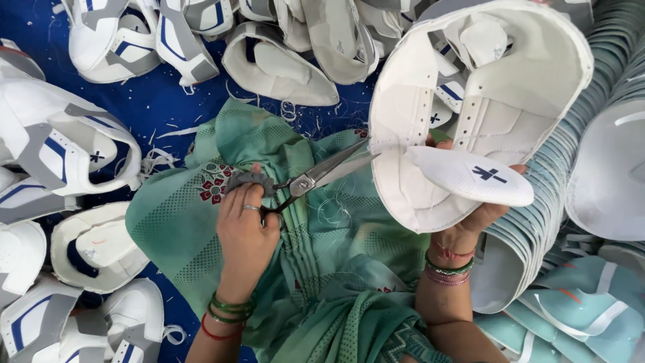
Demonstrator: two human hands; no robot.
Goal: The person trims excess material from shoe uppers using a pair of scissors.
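Green patterned fabric garment [322, 269] over the lap fills 6 o'clock; left hand [245, 225], green and red bangles at the wrist, sits at centre-left, grip closed around the cloth-wrapped handles of steel scissors [316, 176]; blades slightly parted, tips pointing toward 2 o'clock, touching the edge of the white stitched shoe upper [463, 107]; right hand [480, 212] at 4 o'clock, fingers curled under that upper, grip pinching it, tongue with a dark cross mark lying over the thumb side; stack of pale teal shoe pieces [571, 202] at 3 o'clock, just beside the right wrist; white-grey-blue shoe uppers [74, 154] scattered from 7 to 12 o'clock on blue cloth floor covering [161, 101]; loose thread scraps there.
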